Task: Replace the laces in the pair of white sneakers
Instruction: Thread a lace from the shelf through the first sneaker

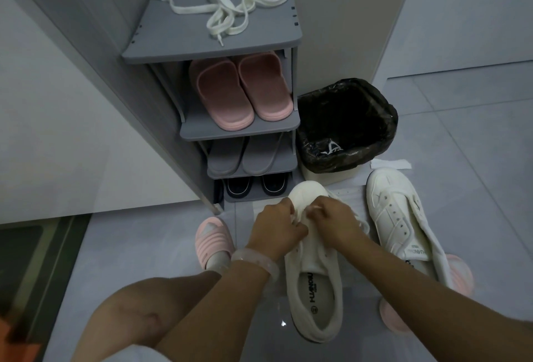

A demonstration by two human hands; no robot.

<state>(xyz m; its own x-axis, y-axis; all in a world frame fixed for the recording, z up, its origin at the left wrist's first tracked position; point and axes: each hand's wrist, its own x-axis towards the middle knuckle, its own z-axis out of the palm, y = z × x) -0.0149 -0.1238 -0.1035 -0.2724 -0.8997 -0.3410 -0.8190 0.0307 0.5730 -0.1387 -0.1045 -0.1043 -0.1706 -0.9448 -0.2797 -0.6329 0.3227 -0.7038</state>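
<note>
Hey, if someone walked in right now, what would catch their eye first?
Probably both hands, left hand and right hand, pinching a lace over the white sneaker on the floor. Next, the loose white laces atop the grey shoe rack.

Two white lace-up sneakers on the grey floor: one (pixel 314 281) under the hands, one (pixel 403 217) lying just to its right with bare eyelets. Two hands on the job, the left hand (pixel 277 229) and the right hand (pixel 334 219), both pinching at the first sneaker's lacing. One loose tangle of flat white laces (pixel 230 10) on top of the single grey plastic shoe rack (pixel 213 50); how many laces are in it, can't tell. On the rack's shelves, three pairs: two pink rubber slides (pixel 239 90), two grey slides (pixel 245 157), two black shoes (pixel 256 186). One white bin lined with a black plastic bag (pixel 346 125). One translucent pale pink bangle (pixel 256 263).
</note>
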